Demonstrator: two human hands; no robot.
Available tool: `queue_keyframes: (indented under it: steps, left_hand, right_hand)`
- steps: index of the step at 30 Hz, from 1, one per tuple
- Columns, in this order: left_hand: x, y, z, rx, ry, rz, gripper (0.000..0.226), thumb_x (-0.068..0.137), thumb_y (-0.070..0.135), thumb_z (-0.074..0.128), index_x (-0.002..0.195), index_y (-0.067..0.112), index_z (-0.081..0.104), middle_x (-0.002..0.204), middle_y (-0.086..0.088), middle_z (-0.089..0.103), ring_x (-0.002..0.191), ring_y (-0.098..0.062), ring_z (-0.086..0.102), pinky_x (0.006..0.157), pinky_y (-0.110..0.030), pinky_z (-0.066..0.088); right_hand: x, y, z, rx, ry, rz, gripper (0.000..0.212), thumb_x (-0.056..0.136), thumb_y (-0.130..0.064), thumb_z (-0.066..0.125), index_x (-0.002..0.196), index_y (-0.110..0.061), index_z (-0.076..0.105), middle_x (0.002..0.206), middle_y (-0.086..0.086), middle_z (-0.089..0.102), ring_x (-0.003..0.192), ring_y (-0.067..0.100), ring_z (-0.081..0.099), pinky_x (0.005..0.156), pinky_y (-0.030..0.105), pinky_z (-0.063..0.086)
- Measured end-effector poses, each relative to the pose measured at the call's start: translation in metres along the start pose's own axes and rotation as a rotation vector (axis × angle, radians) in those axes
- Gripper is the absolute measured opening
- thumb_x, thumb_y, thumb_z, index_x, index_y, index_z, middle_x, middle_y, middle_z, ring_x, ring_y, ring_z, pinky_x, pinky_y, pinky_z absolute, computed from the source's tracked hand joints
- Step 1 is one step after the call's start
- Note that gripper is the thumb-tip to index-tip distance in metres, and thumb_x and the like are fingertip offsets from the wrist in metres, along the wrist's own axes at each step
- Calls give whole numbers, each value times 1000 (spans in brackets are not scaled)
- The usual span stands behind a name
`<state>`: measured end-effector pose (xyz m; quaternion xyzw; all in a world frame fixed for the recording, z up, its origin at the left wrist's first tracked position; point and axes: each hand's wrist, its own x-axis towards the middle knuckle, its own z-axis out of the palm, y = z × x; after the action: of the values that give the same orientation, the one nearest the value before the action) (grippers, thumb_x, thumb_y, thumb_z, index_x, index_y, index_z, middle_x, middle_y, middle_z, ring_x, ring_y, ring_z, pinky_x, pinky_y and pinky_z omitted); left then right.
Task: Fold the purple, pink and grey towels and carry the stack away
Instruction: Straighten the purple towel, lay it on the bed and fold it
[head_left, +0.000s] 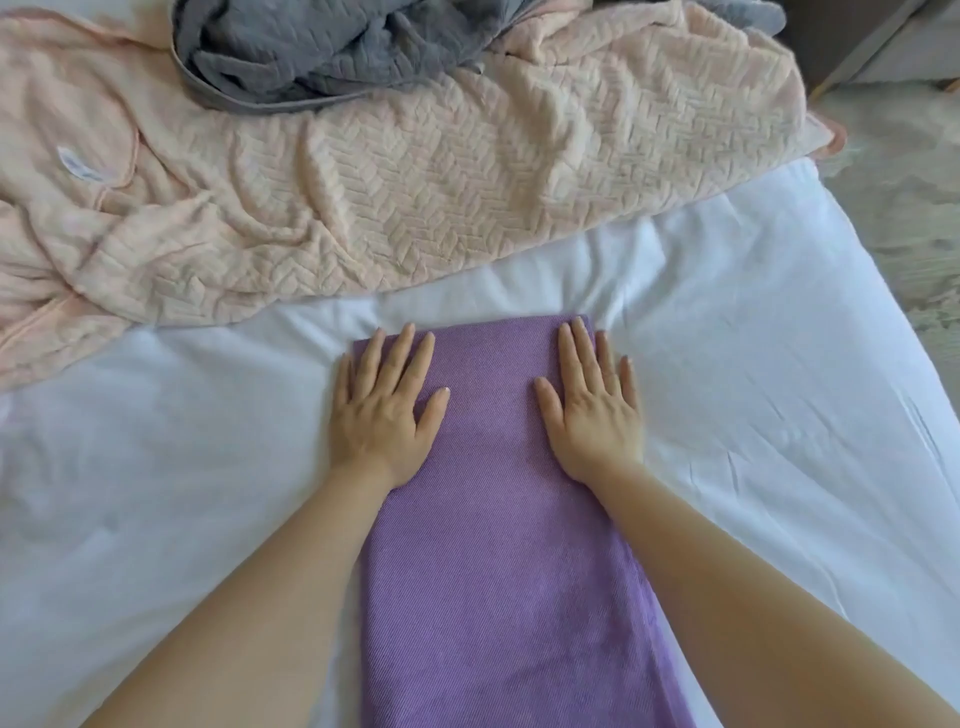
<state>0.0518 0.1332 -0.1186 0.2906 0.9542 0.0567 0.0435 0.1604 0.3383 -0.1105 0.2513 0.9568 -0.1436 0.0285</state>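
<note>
Nearest me, at the bottom edge, the long folded purple woven towel (498, 571) runs out of view, so its near end is cut off. It lies flat on the white bed sheet (753, 415), stretching straight away from me, and my forearms cover parts of both its sides. My left hand (384, 415) lies palm down on its left side near the far end, fingers straight and spread, holding nothing. My right hand (592, 410) presses flat on the right side at the same level, fingers straight too, gripping nothing.

Just past the towel's far end comes bare sheet, then the crumpled pale pink towel with a raised herringbone pattern (415, 182), spread wide and cut off at the left. A small white label (78, 166) sits on it, its print too blurred to read. Farthest away, the crumpled grey towel (311, 52) lies on the pink one, its upper part lost beyond the top edge. Off the bed's right side, the pale floor (909, 208) is blurred.
</note>
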Motion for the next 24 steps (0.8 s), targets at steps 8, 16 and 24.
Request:
queue_keyframes:
  steps: [8,16,24]
  left_hand:
    - [-7,2,-8,-51,-66,-117,69,93,58,20,152,24,13,162,1,4,148,-26,7,119,-46,9]
    - [-153,19,-20,-199,-177,-104,73,91,64,12,152,26,1,160,-4,-13,149,-22,3,119,-37,4]
    - [-215,29,-34,-405,-197,-151,90,81,71,43,153,24,14,161,-8,9,143,-27,24,112,-42,31]
  right_hand:
    - [2,4,-6,36,-50,-21,66,92,-63,7,149,-34,-9,151,-20,-19,145,10,-14,118,33,-9]
    - [-121,22,-22,80,-188,-8,66,90,-65,9,146,-40,-14,155,-16,-14,144,6,-14,118,30,-7]
    - [-204,23,-30,212,-91,83,67,93,-47,44,150,-27,16,152,-3,33,134,24,30,108,38,30]
